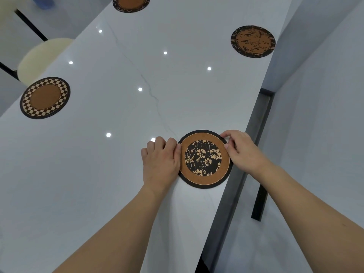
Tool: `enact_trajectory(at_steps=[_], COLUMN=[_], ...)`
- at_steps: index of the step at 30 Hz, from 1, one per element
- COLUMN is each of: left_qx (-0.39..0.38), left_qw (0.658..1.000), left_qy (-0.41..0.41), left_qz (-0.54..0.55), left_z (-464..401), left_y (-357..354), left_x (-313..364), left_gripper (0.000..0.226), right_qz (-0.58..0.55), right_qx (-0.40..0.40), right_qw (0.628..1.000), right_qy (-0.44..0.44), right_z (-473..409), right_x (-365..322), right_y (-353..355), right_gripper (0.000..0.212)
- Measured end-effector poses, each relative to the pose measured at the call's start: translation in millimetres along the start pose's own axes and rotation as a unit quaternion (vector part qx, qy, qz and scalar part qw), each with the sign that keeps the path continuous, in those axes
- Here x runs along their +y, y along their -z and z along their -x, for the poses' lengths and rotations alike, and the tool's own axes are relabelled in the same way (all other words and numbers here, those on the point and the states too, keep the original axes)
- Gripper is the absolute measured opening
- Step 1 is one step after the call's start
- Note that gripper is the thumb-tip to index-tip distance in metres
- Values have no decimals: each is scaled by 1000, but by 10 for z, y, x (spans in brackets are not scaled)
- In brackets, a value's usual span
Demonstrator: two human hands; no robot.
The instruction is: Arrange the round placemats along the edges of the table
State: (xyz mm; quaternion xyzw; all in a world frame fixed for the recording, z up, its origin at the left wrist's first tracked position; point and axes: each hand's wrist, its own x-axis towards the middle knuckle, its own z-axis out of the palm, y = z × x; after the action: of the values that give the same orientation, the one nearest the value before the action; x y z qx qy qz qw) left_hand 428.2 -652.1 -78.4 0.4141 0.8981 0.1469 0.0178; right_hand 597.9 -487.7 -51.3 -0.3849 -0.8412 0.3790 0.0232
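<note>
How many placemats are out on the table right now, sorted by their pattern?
Flower-centre placemat, between the left hand and right hand: 1
Checker-rim placemat: 1
Brown scratchy-print placemat: 1
Placemat cut off at the top edge: 1
Total: 4

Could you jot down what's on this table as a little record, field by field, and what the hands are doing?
surface: glossy white table
mats in view: four
flowered mat: near right edge, flat, between both hands
left hand: fingers at its left rim
right hand: fingertips on its upper right rim
checkered mat: left edge
scratched-pattern mat: far right edge
far mat: partly cut off
seat: cream, left of table
</note>
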Motion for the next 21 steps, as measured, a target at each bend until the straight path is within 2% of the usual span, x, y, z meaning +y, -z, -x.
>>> enact_trajectory(at_steps=[8, 15, 21], left_qx=[0, -5, 23], left_qw=[1000, 1000, 996], left_qy=[0, 2, -26], left_qz=[-2, 14, 86], left_z=[-3, -14, -105], left_y=[-8, 1, 162], left_x=[6, 0, -37], left_gripper=[26, 30, 35], right_qz=[49, 206, 180], right_qx=[-4, 80, 78], right_qw=[999, 975, 980], right_qy=[-4, -22, -24], right_z=[26, 120, 313], right_x=[-44, -102, -327], right_y=[-3, -89, -104], right_gripper=[27, 33, 48])
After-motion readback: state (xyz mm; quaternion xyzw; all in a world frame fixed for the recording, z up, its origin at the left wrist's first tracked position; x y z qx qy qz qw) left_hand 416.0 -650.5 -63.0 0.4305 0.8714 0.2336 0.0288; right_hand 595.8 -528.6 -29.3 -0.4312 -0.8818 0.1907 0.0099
